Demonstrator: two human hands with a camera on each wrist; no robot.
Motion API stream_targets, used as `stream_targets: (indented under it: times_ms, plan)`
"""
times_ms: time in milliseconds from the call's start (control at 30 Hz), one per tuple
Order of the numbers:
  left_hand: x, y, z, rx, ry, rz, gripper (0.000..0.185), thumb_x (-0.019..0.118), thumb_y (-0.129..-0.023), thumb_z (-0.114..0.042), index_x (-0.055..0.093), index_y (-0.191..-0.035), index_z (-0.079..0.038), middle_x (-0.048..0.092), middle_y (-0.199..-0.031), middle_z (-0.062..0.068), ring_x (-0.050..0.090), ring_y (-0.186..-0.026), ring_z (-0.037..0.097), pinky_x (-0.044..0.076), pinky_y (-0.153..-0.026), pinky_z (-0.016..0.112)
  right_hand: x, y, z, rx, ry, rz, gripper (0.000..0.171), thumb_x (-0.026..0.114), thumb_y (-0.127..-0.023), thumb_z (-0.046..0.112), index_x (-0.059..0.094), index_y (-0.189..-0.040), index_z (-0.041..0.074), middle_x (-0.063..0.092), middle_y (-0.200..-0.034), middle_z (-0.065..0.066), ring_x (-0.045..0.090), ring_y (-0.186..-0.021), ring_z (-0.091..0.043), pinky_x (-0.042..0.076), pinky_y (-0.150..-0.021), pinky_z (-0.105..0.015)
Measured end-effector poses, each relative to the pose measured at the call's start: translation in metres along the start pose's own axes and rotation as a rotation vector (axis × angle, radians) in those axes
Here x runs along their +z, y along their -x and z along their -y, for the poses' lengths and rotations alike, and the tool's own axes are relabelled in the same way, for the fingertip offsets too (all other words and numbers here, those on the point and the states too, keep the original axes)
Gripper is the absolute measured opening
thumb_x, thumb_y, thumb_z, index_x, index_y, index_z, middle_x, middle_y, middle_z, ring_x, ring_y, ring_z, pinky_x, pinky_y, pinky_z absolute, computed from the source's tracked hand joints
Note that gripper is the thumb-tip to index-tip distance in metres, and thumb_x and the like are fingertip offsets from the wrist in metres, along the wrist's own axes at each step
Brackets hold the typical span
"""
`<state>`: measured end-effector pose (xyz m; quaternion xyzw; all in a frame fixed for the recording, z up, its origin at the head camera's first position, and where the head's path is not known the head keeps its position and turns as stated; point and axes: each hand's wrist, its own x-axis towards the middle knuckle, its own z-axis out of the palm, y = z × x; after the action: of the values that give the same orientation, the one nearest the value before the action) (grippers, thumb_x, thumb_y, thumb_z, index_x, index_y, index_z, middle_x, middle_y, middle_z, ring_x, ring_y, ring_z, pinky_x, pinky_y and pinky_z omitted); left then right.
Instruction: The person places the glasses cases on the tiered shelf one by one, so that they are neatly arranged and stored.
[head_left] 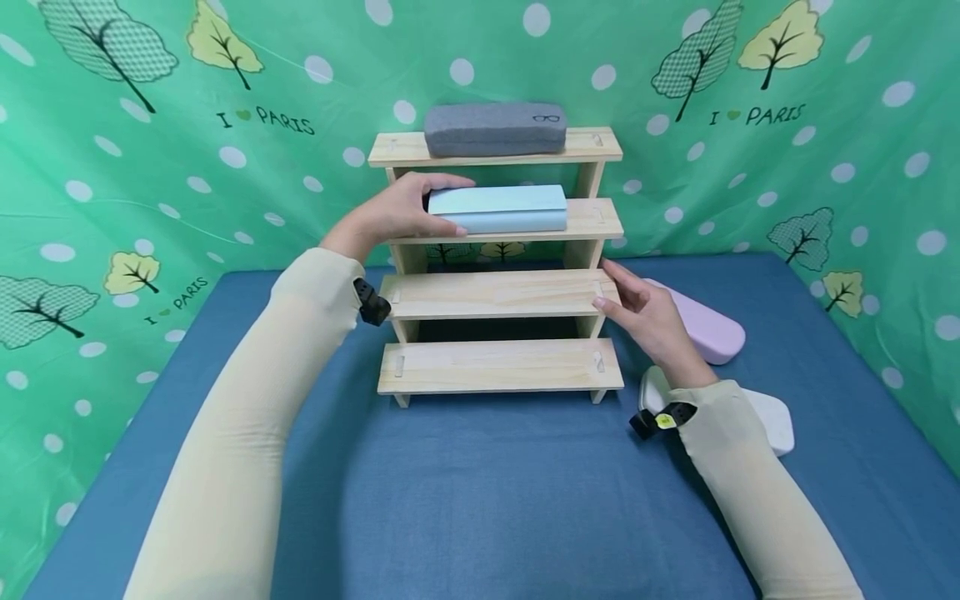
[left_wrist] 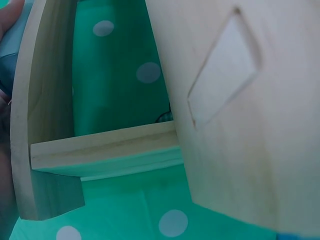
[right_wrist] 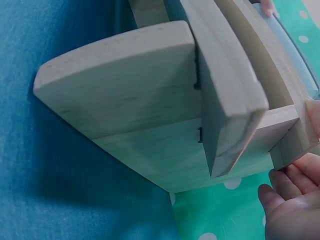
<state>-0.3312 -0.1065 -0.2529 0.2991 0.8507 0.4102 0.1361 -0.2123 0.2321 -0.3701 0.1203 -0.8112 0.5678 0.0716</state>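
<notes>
A four-tiered wooden stand [head_left: 498,367] faces me on the table. On its second tier from the top lies a light blue glasses case [head_left: 498,210]. My left hand [head_left: 397,207] grips the left end of that case, thumb in front and fingers over the top and back. On the right, my right hand [head_left: 648,317] holds the right end of the third tier, the thumb on its front edge. The right wrist view shows curled fingers [right_wrist: 287,185] at that board's end. In the left wrist view the blue case [left_wrist: 11,55] is mostly cut off.
A grey glasses case [head_left: 487,133] lies on the top tier. Right of the stand, a purple case [head_left: 708,325] and a white case [head_left: 772,421] lie on the blue tablecloth [head_left: 487,500], the white one partly beneath my right forearm. A green patterned curtain [head_left: 285,183] hangs behind.
</notes>
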Motion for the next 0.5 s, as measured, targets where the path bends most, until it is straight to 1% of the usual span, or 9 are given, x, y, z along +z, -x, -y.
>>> stream_targets:
  times_ms: [200,333,400,500]
  plan:
    - [-0.002,0.002,0.001,-0.004,0.023,0.002,0.076,0.076,-0.080,-0.018,0.038,-0.145,-0.015,0.045,-0.133,0.007,0.049,-0.105,0.021,0.045,-0.086,0.033,0.001,-0.001,0.000,-0.006,-0.015,0.009,0.060,0.065,-0.090,0.017,0.039,-0.143,0.006,0.033,-0.150,-0.012,0.035,-0.135,-0.025,0.036,-0.102,-0.019]
    - [-0.004,0.005,0.004,0.034,0.070,-0.015,0.074,0.076,-0.079,-0.013,0.040,-0.144,-0.011,0.046,-0.135,0.007,0.050,-0.106,0.020,0.046,-0.086,0.032,0.000,0.000,0.000,-0.003,-0.004,0.012,0.060,0.065,-0.090,0.017,0.038,-0.143,0.006,0.032,-0.150,-0.013,0.034,-0.136,-0.026,0.036,-0.102,-0.020]
    - [-0.005,0.008,0.006,0.053,0.077,-0.032,0.074,0.076,-0.079,-0.011,0.040,-0.144,-0.010,0.046,-0.138,0.006,0.050,-0.109,0.020,0.045,-0.088,0.032,0.000,0.000,0.000,-0.001,-0.002,0.010,0.060,0.065,-0.090,0.017,0.038,-0.143,0.006,0.032,-0.150,-0.013,0.034,-0.136,-0.025,0.035,-0.103,-0.020]
    - [-0.008,0.012,0.007,0.059,0.073,-0.051,0.076,0.077,-0.078,-0.011,0.039,-0.144,-0.009,0.044,-0.142,0.005,0.048,-0.119,0.018,0.042,-0.098,0.035,-0.001,0.001,-0.001,0.006,-0.001,0.005,0.060,0.065,-0.090,0.017,0.039,-0.143,0.007,0.032,-0.150,-0.012,0.034,-0.136,-0.025,0.035,-0.103,-0.021]
